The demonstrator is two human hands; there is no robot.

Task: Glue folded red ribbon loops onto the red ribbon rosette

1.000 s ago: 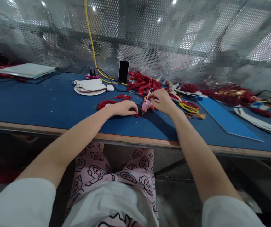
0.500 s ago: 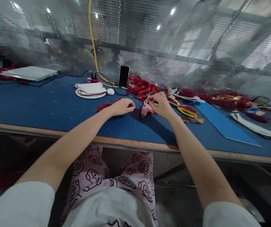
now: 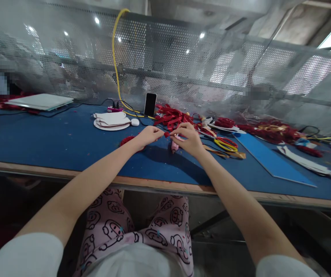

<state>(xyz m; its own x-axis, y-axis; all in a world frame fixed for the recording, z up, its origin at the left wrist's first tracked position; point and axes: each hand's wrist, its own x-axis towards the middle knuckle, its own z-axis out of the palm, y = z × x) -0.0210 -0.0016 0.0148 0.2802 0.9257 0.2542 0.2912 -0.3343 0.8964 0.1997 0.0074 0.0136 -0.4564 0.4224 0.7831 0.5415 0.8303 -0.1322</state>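
A small red piece (image 3: 166,134), perhaps ribbon, is held above the table between my two hands. My left hand (image 3: 150,135) pinches its left side, fingers closed. At its right side, my right hand (image 3: 187,138) has thumb and fingertips drawn together on the edge. Just below the right fingers lies a pink glue gun (image 3: 174,146), nozzle toward me and partly hidden by the hand. A dark red fuzzy bundle (image 3: 126,140) sits behind my left wrist, partly covered.
Red ribbons (image 3: 171,117) heap behind my hands, near an upright phone (image 3: 150,104). Scissors (image 3: 225,144) with yellow and red handles lie rightward, before a blue board (image 3: 265,159). White cut pieces (image 3: 110,120) stack at left. A perforated metal screen (image 3: 165,61) stands behind the table.
My right hand has moved left from over the glue gun to the red piece. The left hand has raised that piece slightly into view. The camera has tilted up.
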